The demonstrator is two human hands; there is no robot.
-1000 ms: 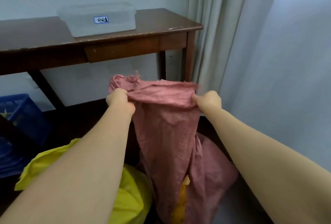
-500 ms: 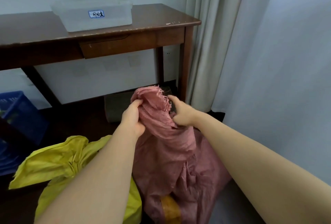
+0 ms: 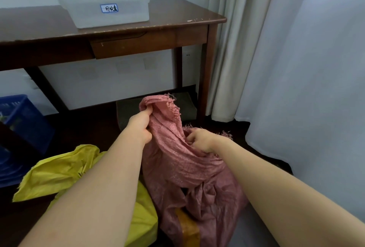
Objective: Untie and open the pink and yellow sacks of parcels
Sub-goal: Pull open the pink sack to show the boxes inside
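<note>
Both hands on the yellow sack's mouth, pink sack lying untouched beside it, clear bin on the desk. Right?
Not quite: the colours are swapped. In the head view the left hand and right hand grip the pink sack at its frayed mouth; the yellow sack lies untouched beside it. The clear bin is on the desk.

Open floor (image 3: 94, 128) lay at centre left, under the table (image 3: 177, 21), passable. The blue crate (image 3: 25, 120) blocked the left edge; the yellow sack (image 3: 59, 169) filled the lower left. The curtain (image 3: 296, 68) closed the right side. The pink sack (image 3: 187, 167) occupied bottom centre.
</note>
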